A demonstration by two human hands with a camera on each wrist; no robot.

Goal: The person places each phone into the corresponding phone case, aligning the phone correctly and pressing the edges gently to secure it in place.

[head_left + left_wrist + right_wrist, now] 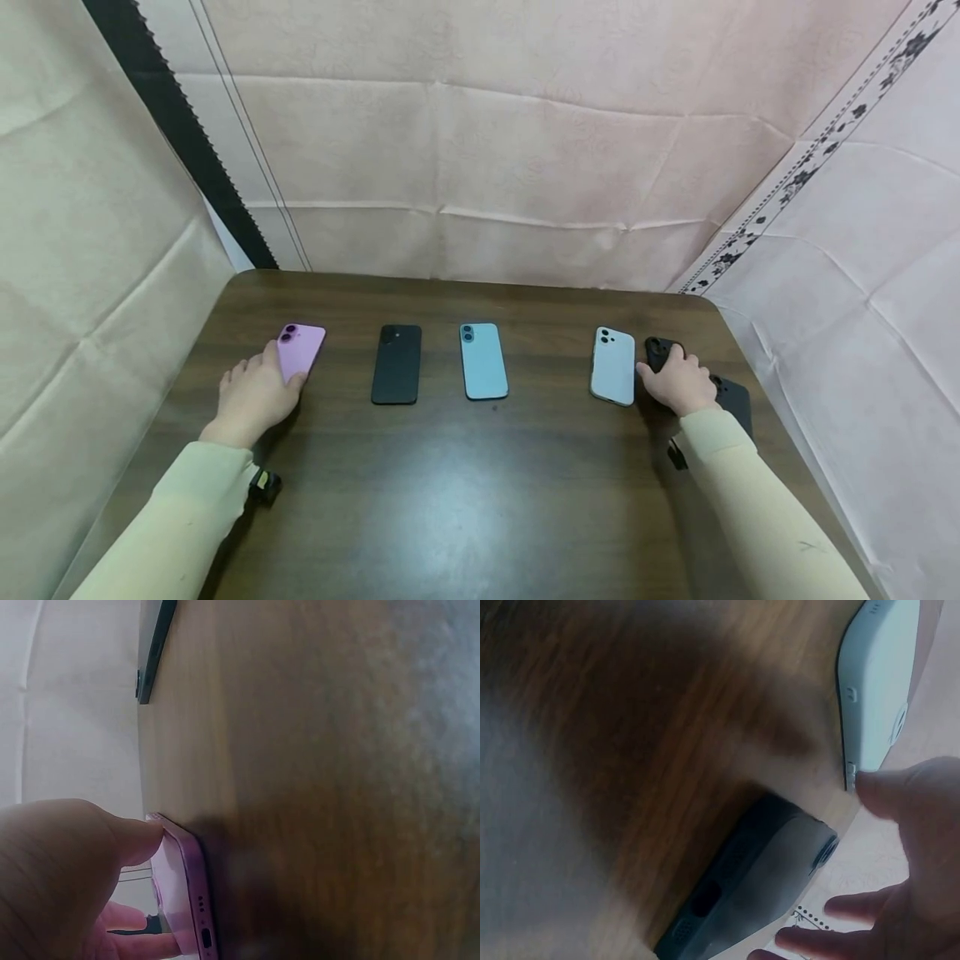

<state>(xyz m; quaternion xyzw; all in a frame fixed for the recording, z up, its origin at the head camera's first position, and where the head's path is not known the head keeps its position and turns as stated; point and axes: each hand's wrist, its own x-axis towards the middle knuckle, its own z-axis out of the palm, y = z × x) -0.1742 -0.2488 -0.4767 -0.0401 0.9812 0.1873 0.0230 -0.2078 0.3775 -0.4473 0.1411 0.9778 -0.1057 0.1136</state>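
Note:
At the table's left, my left hand (258, 392) grips a purple phone (302, 350) by its edges. In the left wrist view the thumb (139, 840) lies along one edge of this phone (174, 889), and fingers show at its other side. On the right, my right hand (678, 383) hovers over a black phone (657, 353), covering much of it. The right wrist view shows the fingers spread and apart from the black phone (769, 877). My right thumb points to a corner of a pale blue phone (877, 682); whether it touches is unclear.
A dark phone (397, 367) and a light blue phone (483, 362) lie camera side up mid-table. Another dark phone (737, 404) lies partly behind my right wrist. Pale cloth (525, 167) hangs behind the wooden table (450, 500) and along both sides.

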